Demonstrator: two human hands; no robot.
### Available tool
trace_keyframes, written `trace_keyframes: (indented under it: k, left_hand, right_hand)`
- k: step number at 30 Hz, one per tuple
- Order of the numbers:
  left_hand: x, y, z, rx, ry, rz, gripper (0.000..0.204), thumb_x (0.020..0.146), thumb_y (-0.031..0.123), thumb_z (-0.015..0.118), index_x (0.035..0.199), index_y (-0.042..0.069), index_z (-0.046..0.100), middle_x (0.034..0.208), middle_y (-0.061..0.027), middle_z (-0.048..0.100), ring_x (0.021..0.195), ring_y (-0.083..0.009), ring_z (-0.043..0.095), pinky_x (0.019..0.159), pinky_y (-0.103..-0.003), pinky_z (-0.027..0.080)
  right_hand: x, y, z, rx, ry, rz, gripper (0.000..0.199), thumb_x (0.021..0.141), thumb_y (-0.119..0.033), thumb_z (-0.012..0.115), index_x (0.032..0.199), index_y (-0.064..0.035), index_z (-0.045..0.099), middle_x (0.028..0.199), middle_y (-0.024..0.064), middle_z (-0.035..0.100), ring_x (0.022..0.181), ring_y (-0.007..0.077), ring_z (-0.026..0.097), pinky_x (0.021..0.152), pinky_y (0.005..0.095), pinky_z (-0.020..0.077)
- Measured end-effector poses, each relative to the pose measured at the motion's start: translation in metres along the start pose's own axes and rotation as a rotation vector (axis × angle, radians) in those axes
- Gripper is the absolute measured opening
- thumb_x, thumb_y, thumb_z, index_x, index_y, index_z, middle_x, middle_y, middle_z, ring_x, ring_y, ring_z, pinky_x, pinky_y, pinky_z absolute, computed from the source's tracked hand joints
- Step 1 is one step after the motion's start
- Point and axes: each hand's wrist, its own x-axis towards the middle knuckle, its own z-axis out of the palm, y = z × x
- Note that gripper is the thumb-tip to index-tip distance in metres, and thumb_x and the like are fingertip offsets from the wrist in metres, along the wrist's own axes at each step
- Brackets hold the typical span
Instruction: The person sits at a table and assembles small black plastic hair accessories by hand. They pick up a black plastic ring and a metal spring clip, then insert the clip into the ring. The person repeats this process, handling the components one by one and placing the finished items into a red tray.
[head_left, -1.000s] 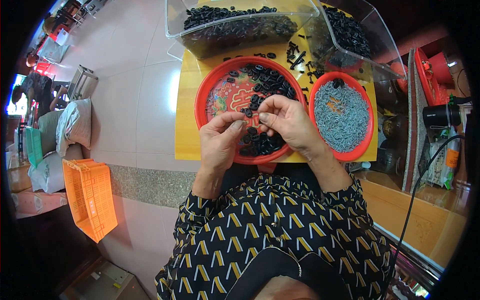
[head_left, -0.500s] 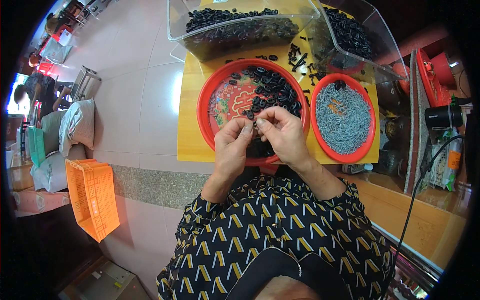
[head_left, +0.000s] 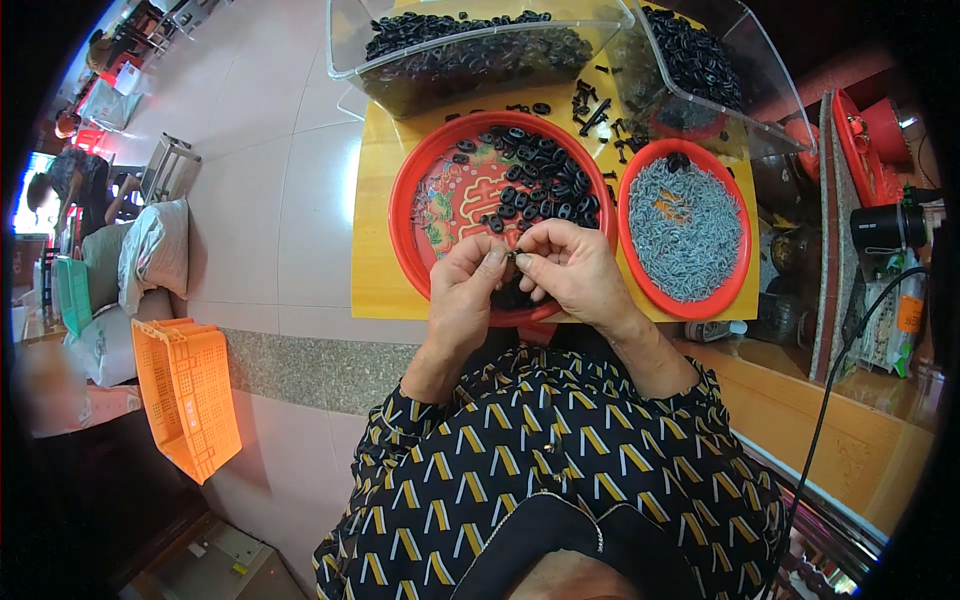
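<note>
The left hand (head_left: 462, 290) and right hand (head_left: 578, 277) — grips both pinching a small dark piece (head_left: 513, 256) — meet over the round red plastic tray's (head_left: 399, 215) near side, apparently mid-fitting, calling next for steady alignment.

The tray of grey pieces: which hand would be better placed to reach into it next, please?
Probably the right hand: it is nearer that tray; the left hand sits farther away. Both have pinched fingertips, though.

Left hand (head_left: 465, 285), right hand (head_left: 578, 278) — fingertips meeting at a small dark piece (head_left: 513, 255), above round red tray (head_left: 400, 215) of black parts (head_left: 535, 180); just beside, smaller red tray (head_left: 690, 311) of grey pieces (head_left: 690, 255) — yellow tabletop (head_left: 373, 220).
</note>
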Motion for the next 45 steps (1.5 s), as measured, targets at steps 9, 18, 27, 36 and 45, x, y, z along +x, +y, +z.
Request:
trace_keyframes:
  k: [9,18,27,36,45]
  left_hand:
    - [0.001,0.001,0.003,0.008,0.029,0.005,0.015,0.087,0.016,0.049,0.085,0.001,0.052,0.069,0.0019,0.05,0.062,-0.0044,0.039,0.056,-0.018,0.033]
    - [-0.002,0.002,0.005,0.05,0.044,-0.015,0.013,0.087,0.013,0.049,0.088,0.001,0.053,0.075,0.0012,0.053,0.065,-0.0038,0.042,0.059,-0.018,0.035]
    - [-0.003,0.001,0.006,0.391,0.042,0.14,0.014,0.086,0.011,0.048,0.081,-0.001,0.052,0.071,-0.0014,0.052,0.064,-0.0069,0.045,0.056,-0.022,0.038]
    - [0.002,0.006,0.014,0.825,0.012,0.41,0.01,0.083,0.006,0.051,0.075,-0.001,0.052,0.061,-0.0091,0.048,0.055,-0.0182,0.048,0.05,-0.029,0.038]
    - [0.011,0.007,0.005,0.687,0.07,0.355,0.013,0.085,0.011,0.05,0.086,-0.001,0.056,0.067,-0.0109,0.052,0.059,-0.0164,0.052,0.054,-0.027,0.041]
  right_hand:
    - [-0.003,-0.001,0.004,0.081,0.082,-0.071,0.007,0.079,0.001,0.053,0.086,0.003,0.051,0.073,0.005,0.055,0.061,0.0089,0.058,0.051,0.0183,0.0486]
    - [-0.003,0.002,0.008,0.055,0.092,-0.075,0.008,0.079,0.001,0.053,0.086,0.0032,0.051,0.074,0.005,0.055,0.061,0.0091,0.058,0.053,0.0185,0.0497]
    - [-0.004,0.0,0.007,0.0,0.077,-0.069,0.006,0.078,0.002,0.054,0.084,0.003,0.051,0.072,0.0046,0.055,0.059,0.0079,0.057,0.05,0.0187,0.0491]
    - [-0.002,0.004,-0.002,0.059,0.072,-0.06,0.006,0.078,0.0,0.054,0.082,0.0042,0.051,0.07,0.0057,0.056,0.056,0.0104,0.058,0.046,0.0212,0.0485]
    - [0.003,-0.001,-0.008,0.156,0.086,-0.065,0.006,0.078,0.0,0.054,0.082,0.0037,0.052,0.07,0.0072,0.056,0.056,0.0115,0.058,0.047,0.0211,0.0489]
